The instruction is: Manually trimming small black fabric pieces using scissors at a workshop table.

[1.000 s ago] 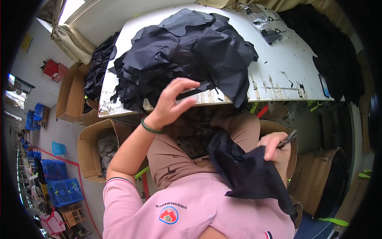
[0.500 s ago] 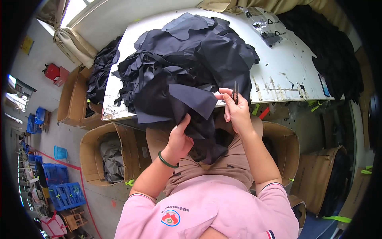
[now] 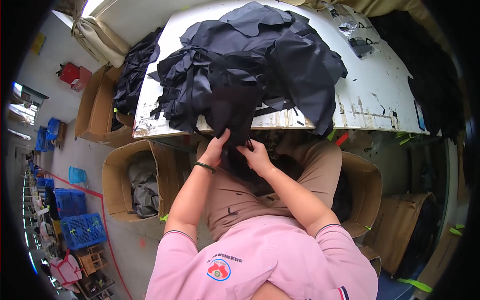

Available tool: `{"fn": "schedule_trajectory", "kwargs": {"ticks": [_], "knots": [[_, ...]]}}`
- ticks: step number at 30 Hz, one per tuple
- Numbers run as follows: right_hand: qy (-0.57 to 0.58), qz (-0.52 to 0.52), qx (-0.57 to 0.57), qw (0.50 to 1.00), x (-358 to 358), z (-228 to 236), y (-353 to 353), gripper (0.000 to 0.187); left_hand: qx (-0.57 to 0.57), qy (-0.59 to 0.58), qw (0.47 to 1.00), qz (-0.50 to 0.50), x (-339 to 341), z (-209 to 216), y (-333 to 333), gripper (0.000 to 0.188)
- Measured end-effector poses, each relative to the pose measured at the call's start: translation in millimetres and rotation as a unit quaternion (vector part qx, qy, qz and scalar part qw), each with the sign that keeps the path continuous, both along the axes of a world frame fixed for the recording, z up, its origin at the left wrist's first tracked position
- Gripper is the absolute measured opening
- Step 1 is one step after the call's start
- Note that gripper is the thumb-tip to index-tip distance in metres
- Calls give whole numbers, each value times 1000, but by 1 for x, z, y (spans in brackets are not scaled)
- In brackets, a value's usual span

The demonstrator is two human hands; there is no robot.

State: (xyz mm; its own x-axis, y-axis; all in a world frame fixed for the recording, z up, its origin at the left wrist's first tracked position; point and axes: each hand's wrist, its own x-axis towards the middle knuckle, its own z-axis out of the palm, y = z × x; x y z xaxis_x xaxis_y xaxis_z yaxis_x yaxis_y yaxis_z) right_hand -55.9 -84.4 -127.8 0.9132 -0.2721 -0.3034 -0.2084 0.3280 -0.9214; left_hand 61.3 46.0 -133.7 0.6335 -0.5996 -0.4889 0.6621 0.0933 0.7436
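Observation:
A dark fabric piece (image 3: 234, 107) hangs from the table's front edge down over my lap. My left hand (image 3: 215, 150) is closed on its left edge, the thumb lying on top. Close by on the right, my right hand (image 3: 258, 159) is closed around small thread snips (image 3: 249, 144), held against the same fabric. Most of the snips is hidden by my fingers and the dark cloth. Beyond my hands, a big heap of black fabric pieces (image 3: 305, 60) with loose straps covers the middle of the white table (image 3: 367, 92).
Open cardboard boxes stand on both sides of my legs, one (image 3: 112, 185) with grey cloth inside. A clear plastic bag (image 3: 357, 37), a phone (image 3: 419, 114) and more black cloth (image 3: 425, 65) lie on the table's right side. Blue crates (image 3: 85, 231) stand on the floor at left.
My right hand has moved left and down with the snips, from beside the cloth to against it. My left hand has shifted up slightly, and the fabric now hangs narrower between my hands.

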Motion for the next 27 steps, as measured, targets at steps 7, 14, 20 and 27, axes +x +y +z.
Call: {"fn": "schedule_trajectory", "kwargs": {"ticks": [7,14,20,27], "knots": [[2,-206,-114,972,-86,38,-101,15,119,-293,893,-320,21,-10,15,73],[17,-342,-347,873,-160,-25,-172,11,337,-483,698,-407,53,-169,-23,63],[112,-340,-473,805,-166,-55,-179,6,316,-472,697,-438,18,-235,-75,59],[147,-345,-475,796,-166,-49,-193,6,317,-445,646,-533,9,-278,-89,55]]}}
